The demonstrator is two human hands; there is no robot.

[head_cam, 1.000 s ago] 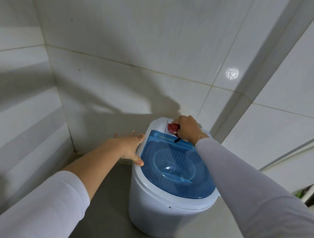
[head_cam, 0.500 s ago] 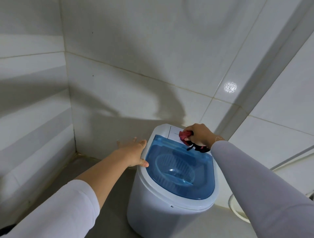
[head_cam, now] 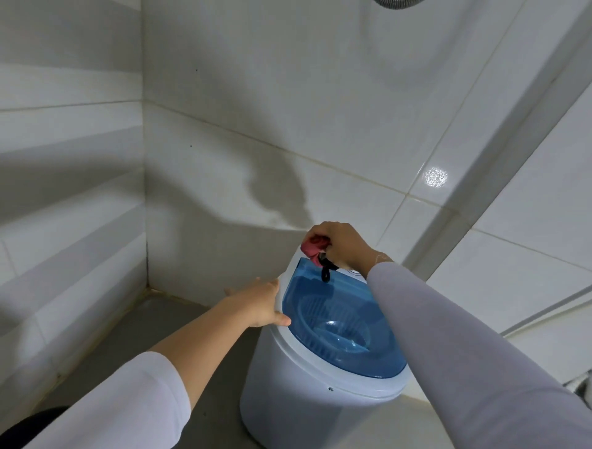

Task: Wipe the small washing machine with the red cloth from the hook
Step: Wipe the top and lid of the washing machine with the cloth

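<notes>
The small washing machine is a white tub with a clear blue lid, standing on the grey floor in a tiled corner. My right hand grips the bunched red cloth just above the back of the machine's top. A black loop of the cloth hangs down over the lid's rear edge. My left hand rests flat against the machine's left rim, fingers straight, thumb on the rim.
White tiled walls close in on the left, behind and to the right. A grey hose or drain ring shows at the top edge. Bare grey floor lies left of the machine.
My right hand has lifted the cloth slightly off the back panel and shifted left. The view has tilted up and left. My left hand stays on the rim.
</notes>
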